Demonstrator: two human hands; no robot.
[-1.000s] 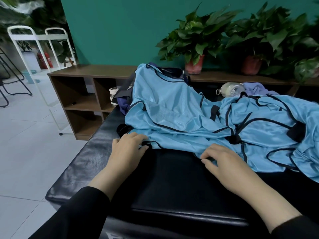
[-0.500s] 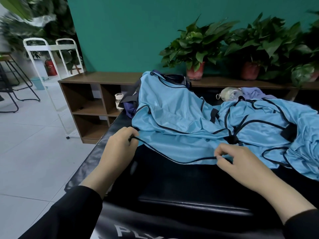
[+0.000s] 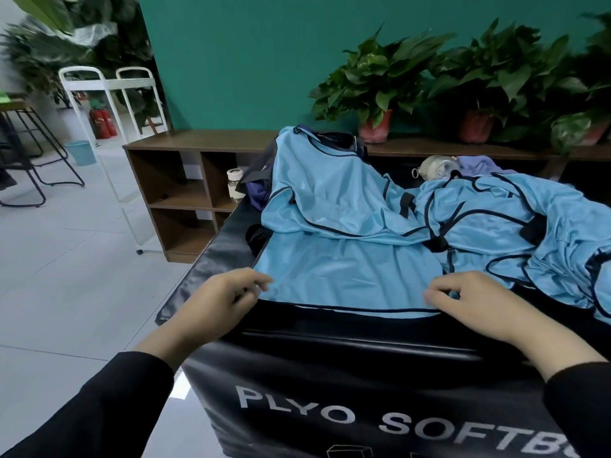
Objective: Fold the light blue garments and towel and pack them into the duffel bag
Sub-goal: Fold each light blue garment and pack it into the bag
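Duffel bag: a dark bag [image 3: 325, 140] sits at the far end of the black padded box [image 3: 347, 345], draped by a light blue garment [image 3: 330, 206]; its contents are hidden.
Shelf: a white-lidded jar [image 3: 235, 185] stands in an open wooden cubby [image 3: 185, 180].
Writing: "PLYO SOFTB…" in pale letters on the box's front.
Hands: left hand [image 3: 218, 300] and right hand [image 3: 476, 305] each pinch the garment's dark-piped hem at the box's near edge.
Room: tiled floor [image 3: 66, 276] lies open to the left.
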